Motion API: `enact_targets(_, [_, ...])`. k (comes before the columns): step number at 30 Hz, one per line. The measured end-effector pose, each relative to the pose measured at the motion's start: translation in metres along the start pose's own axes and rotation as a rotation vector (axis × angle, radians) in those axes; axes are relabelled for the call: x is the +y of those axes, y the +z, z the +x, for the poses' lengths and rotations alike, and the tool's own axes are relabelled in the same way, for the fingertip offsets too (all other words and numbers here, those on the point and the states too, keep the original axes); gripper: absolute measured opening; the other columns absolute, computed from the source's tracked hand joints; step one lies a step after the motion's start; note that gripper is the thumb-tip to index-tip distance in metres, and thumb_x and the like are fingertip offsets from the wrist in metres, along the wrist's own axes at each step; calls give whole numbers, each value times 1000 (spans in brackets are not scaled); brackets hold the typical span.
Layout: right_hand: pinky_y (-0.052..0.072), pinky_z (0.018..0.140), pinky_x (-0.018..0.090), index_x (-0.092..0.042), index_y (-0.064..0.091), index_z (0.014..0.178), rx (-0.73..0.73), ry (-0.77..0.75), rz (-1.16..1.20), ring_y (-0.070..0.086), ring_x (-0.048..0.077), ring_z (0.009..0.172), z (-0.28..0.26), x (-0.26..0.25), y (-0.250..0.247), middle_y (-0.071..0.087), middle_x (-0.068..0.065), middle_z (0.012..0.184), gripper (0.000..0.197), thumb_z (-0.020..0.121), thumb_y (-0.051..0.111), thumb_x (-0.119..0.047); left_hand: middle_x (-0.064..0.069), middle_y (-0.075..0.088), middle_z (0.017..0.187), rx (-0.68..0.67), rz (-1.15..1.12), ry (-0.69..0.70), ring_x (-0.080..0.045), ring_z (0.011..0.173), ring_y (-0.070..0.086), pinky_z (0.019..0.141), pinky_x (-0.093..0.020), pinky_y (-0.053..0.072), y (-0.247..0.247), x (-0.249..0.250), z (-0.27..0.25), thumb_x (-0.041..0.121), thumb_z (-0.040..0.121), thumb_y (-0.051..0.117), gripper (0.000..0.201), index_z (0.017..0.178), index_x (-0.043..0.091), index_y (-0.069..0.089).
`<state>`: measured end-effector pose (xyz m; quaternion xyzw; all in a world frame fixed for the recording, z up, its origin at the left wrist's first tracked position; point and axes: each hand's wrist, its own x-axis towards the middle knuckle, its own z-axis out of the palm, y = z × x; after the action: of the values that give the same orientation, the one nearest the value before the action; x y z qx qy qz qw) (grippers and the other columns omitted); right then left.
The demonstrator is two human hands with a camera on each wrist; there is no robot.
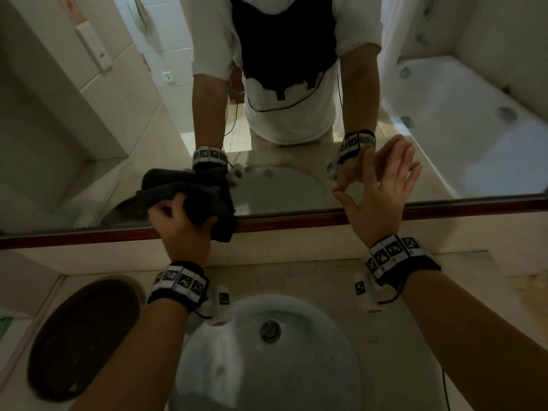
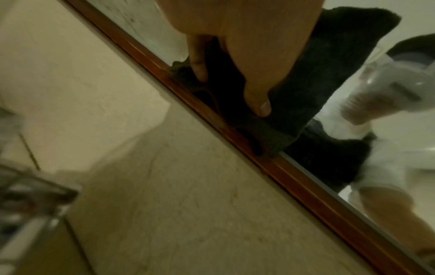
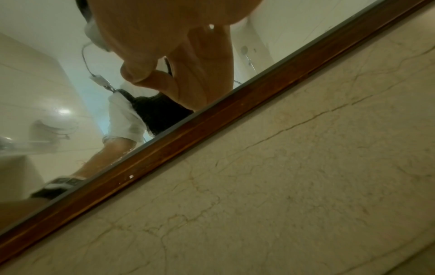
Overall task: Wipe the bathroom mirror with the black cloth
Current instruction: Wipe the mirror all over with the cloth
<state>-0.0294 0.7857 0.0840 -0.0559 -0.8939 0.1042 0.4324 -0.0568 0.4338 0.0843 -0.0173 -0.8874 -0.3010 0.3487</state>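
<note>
The mirror [image 1: 118, 129] has a brown wooden frame [image 1: 326, 219] along its bottom edge. My left hand [image 1: 184, 212] grips a bunched black cloth [image 1: 195, 194] and holds it against the lower glass, just above the frame. In the left wrist view the fingers [image 2: 259, 104] curl into the cloth [image 2: 306, 83], which overlaps the frame [image 2: 306, 186]. My right hand [image 1: 379, 179] is open with spread, straight fingers, their tips meeting their own reflection on the glass to the right. In the right wrist view this hand [image 3: 188, 80] holds nothing, above the frame [image 3: 212, 121].
Below the mirror, a white round sink [image 1: 237, 366] with its drain [image 1: 270, 330] is set in a beige stone counter [image 1: 444, 336]. A dark brown oval object [image 1: 86, 336] lies at the left of the counter. The glass reflects a bathtub [image 1: 459, 120].
</note>
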Motion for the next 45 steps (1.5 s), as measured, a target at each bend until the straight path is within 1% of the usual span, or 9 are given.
enact_targets(6, [10, 113, 71, -21, 18, 155, -12, 4, 8, 8, 50, 145, 0, -1, 0, 13, 35, 155, 95, 83, 67, -61, -14, 23, 146, -22, -64, -138, -32, 130, 35, 113, -42, 37, -17, -31, 11, 13, 66, 86, 80, 134, 14, 44])
enact_targets(12, [10, 113, 71, -21, 19, 155, -15, -5, 8, 8, 50, 145, 1, -1, 0, 12, 34, 156, 95, 83, 67, -62, -23, 30, 143, 51, -59, -120, -35, 127, 38, 111, -41, 37, -2, -12, -7, 15, 67, 87, 81, 135, 9, 43])
enact_targets(18, [8, 113, 71, -24, 16, 156, -16, -17, 8, 8, 49, 145, 0, 0, 1, 9, 29, 157, 95, 84, 65, -63, -28, 38, 133, -9, -90, 94, -37, 117, 45, 105, -37, 40, 32, 57, -22, 30, 76, 83, 68, 132, 14, 48])
enact_targets(24, [1, 114, 67, -26, 14, 157, -11, -29, 9, -2, 42, 148, 0, 3, 1, 4, 25, 159, 95, 85, 66, -61, -24, 49, 121, -39, -24, 295, -37, 104, 51, 84, -44, 50, 47, 131, -19, 34, 74, 81, 60, 125, 26, 50])
enact_targets(27, [-4, 116, 64, -31, 3, 157, -11, -34, 8, -13, 35, 149, -1, 4, 2, -12, 15, 162, 99, 86, 64, -62, -19, 42, 127, -34, -9, 328, -36, 108, 49, 88, -43, 50, 41, 131, -10, 38, 76, 80, 60, 125, 27, 48])
enact_targets(30, [-8, 117, 60, -33, -2, 157, -13, -39, -4, -20, 31, 149, 0, 6, 3, -28, 5, 160, 100, 86, 63, -63, -4, 22, 137, -81, -24, 191, -32, 123, 37, 98, -42, 43, 28, 124, 4, 48, 75, 77, 69, 132, 34, 42])
enact_targets(33, [-6, 118, 61, -33, -1, 157, -19, -42, -16, -19, 31, 149, -1, 6, 4, -22, 7, 161, 100, 86, 64, -62, -14, 20, 143, -33, -88, 149, -29, 131, 29, 106, -39, 37, 12, 107, 19, 43, 74, 80, 76, 136, 32, 37])
enact_targets(40, [-4, 117, 62, -27, 9, 157, -7, -36, -15, -16, 32, 149, -1, 5, 5, 2, 22, 160, 96, 87, 63, -62, -24, 29, 139, 70, -132, 103, -32, 125, 36, 105, -9, 23, 4, 78, 20, 34, 69, 87, 82, 134, 23, 39])
enact_targets(45, [2, 115, 66, -26, 12, 157, -28, -37, -14, 4, 46, 147, -1, 3, 2, 6, 26, 158, 96, 86, 66, -59, -24, 34, 137, 62, -97, 27, -33, 122, 40, 109, -21, 27, 16, 60, -2, 35, 69, 87, 81, 135, 13, 46])
